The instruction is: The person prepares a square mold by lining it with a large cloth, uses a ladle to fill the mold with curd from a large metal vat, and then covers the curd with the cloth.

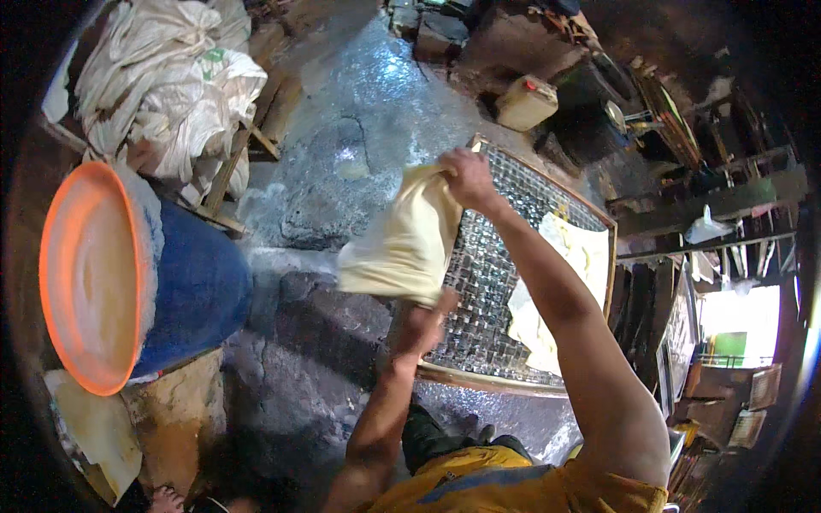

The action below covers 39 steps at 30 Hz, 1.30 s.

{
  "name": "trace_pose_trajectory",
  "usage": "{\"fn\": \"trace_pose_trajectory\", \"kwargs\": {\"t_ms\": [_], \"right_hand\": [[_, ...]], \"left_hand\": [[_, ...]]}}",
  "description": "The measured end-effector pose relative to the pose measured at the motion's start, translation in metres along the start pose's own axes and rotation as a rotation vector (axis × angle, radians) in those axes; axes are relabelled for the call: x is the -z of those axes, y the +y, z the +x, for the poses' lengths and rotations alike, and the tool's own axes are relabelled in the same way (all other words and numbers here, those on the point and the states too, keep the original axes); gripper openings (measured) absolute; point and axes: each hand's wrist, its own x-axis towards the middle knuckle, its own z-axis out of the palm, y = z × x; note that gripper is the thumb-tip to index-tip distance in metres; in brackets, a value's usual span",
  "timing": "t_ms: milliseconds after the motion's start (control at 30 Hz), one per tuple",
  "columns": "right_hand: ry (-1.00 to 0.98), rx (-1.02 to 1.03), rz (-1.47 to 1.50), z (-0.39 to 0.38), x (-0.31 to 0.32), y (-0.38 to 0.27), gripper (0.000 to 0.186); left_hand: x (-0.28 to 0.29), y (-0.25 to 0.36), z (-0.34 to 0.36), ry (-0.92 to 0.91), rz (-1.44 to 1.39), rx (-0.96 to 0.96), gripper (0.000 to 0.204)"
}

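Observation:
A limp, pale yellow sheet [402, 235] hangs between my two hands at the left edge of a woven rack; its exact material cannot be told. My right hand [470, 178] grips its far upper corner. My left hand [423, 327], a little blurred, is closed at its near lower corner. The rack [483, 282] has dark, shiny woven strips inside a wooden frame. On its right side lies another cream-coloured sheet [586, 248], flat but uneven, partly hidden behind my right forearm.
To the left stands a blue barrel [201, 282] with an orange basin [51, 282] on it. White sacks [162, 85] are heaped behind. A yellowish jerrycan [526, 104] sits beyond the rack on wet concrete floor [342, 128]. Someone's fingers or toes [167, 499] show at lower left.

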Motion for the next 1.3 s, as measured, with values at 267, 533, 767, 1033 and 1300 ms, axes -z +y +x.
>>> {"fn": "trace_pose_trajectory", "kwargs": {"t_ms": [267,533,767,1033,1300], "right_hand": [[0.366,-1.126,-0.105,-0.376,0.204,0.181,0.028],[0.363,-1.922,-0.139,-0.913,0.147,0.055,0.028],[0.674,-1.975,0.054,-1.077,0.086,0.027,0.031],[1.089,-1.61,-0.503,-1.082,0.324,0.285,0.034],[0.865,-1.704,0.308,-1.089,0.357,0.389,0.049]], "left_hand": [[-0.12,0.011,0.019,-0.909,1.585,-0.002,0.062],[-0.159,-0.062,0.127,-0.253,1.825,-0.415,0.065],[-0.249,-0.173,0.088,-0.796,1.342,-0.425,0.052],[-0.568,-0.301,-0.057,-0.688,0.956,-0.335,0.049],[-0.642,-0.371,-0.094,-0.606,0.666,0.599,0.014]]}}
